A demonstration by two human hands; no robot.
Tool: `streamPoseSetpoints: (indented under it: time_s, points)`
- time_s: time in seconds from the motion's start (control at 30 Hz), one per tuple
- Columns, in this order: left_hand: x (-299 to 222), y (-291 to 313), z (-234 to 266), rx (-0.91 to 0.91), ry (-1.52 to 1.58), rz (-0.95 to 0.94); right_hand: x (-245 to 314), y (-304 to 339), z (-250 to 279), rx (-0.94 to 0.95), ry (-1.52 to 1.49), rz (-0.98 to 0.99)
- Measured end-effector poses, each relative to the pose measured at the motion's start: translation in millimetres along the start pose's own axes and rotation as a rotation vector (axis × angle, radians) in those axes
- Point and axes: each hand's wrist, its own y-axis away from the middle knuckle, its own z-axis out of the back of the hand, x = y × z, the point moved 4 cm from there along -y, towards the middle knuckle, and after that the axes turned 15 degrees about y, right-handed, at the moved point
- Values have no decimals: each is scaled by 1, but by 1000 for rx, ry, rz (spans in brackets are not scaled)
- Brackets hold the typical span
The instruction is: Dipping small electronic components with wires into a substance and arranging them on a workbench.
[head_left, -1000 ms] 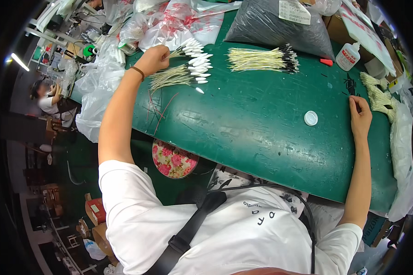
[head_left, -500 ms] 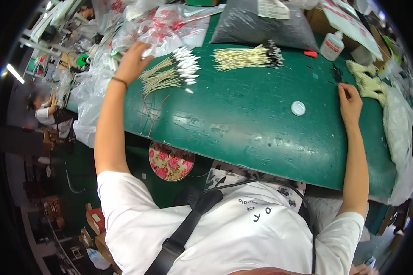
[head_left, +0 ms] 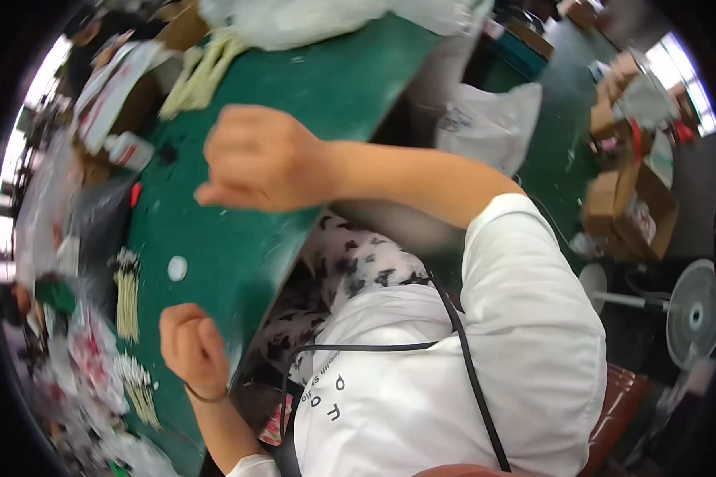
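Observation:
My right hand (head_left: 266,159) is raised over the green table (head_left: 239,238), its fingers curled in and smeared by motion; whatever it may hold is hidden. Lower down, my left hand (head_left: 192,350), with a dark band at the wrist, has its fingers folded over the table near its front edge, and nothing can be made out in them. A round white cap (head_left: 177,268) lies between the hands. Further left are a bundle of thin pale sticks with black tips (head_left: 127,298) and a bundle with white tips (head_left: 141,393). Bound pale sticks (head_left: 203,75) lie beyond my right hand.
A white squeeze bottle (head_left: 130,151) and a small black heap (head_left: 167,153) are at the far side, near a dark plastic bag (head_left: 99,215). Clear bags (head_left: 294,20) cover the table's end. On the floor to the right are cartons (head_left: 632,211) and a fan (head_left: 694,316).
The view has swung to the right. My left hand has left the white-tipped sticks, and my right hand has come away from the small black heap, its arm now bent across.

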Motion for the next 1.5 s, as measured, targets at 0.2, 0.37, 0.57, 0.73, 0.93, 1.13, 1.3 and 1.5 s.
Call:
streamPoseSetpoints:
  time_s: [0.2, 0.37, 0.57, 0.73, 0.93, 1.13, 1.3, 1.5]
  points:
    - [-22, -54, -106, 282, 46, -170, -69, 189, 155, 353, 611, -65]
    - [-24, -80, -154, 432, -136, -94, -173, 355, 294, 835, 1147, -899]
    - [-2, -84, -196, 557, -216, -46, -97, 413, 191, 1480, 745, -904]
    - [4, -82, -196, 544, -211, -38, -146, 405, 205, 1049, 286, -1410]
    - [4, -87, -199, 541, -165, -4, -296, 462, 301, 1497, 748, -1165]
    - [8, -88, -199, 541, -181, 2, -320, 556, 300, 1128, 799, -1340]
    - [9, -87, -197, 549, -200, 14, -301, 613, 283, 1941, 570, -1233]
    - [16, -86, -192, 534, -194, 40, -291, 569, 191, 1904, 607, -972]
